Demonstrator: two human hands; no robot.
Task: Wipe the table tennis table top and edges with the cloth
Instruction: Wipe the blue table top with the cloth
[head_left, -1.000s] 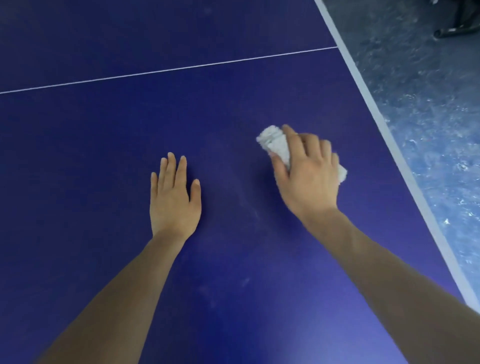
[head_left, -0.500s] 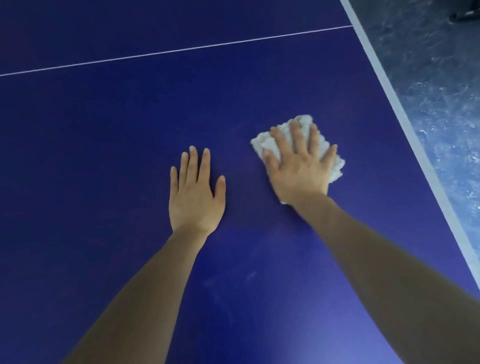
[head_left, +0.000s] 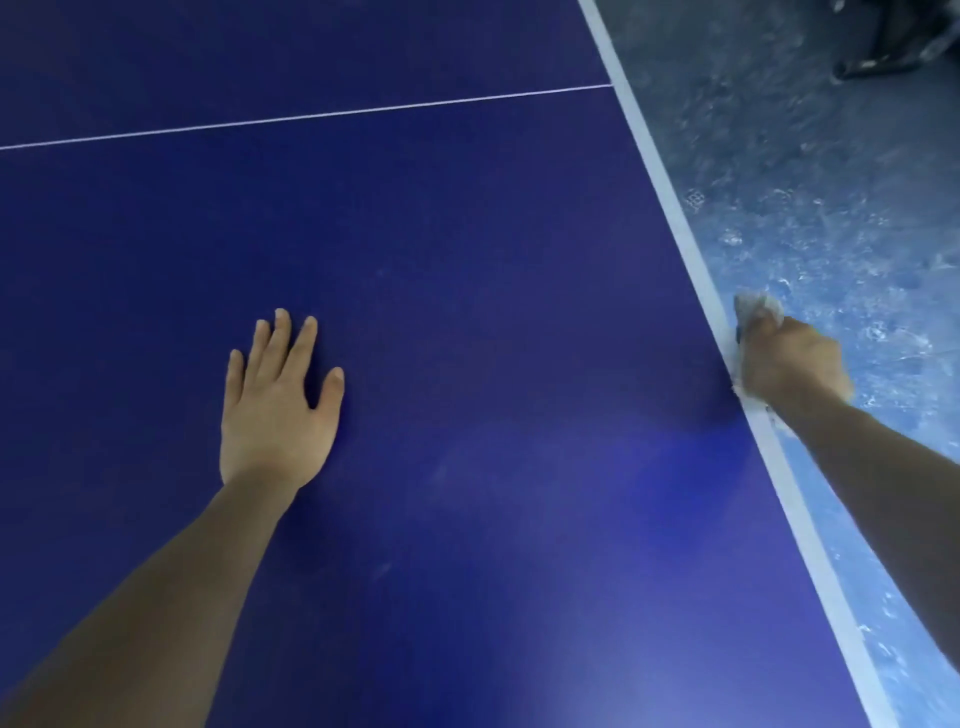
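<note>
The left hand (head_left: 278, 400) lies flat on the blue table tennis table (head_left: 467, 312), palm down, fingers straight and slightly spread, grasping nothing. Its forearm runs back toward the lower left corner. Beyond the fingers, a thin white line (head_left: 311, 115) crosses the table top from the left edge of the view to the white border stripe (head_left: 670, 208) that marks the table's right side. Faint pale smudges show on the blue surface between the two arms, near the bottom centre.

Farther right, the right hand (head_left: 787, 358) sits at the table's right edge, over the border stripe and partly past it. Its fingers curl around the white cloth (head_left: 756, 306), which is bunched against the edge; a tuft pokes out ahead of the knuckles and a scrap shows below the wrist. The hand hides most of the cloth, so it seems pressed to the side of the edge, though the contact itself is blurred.

Right of the table lies a mottled grey-blue floor (head_left: 831, 156). A dark object (head_left: 893, 47) stands on it at the upper right corner, too cropped to identify.
</note>
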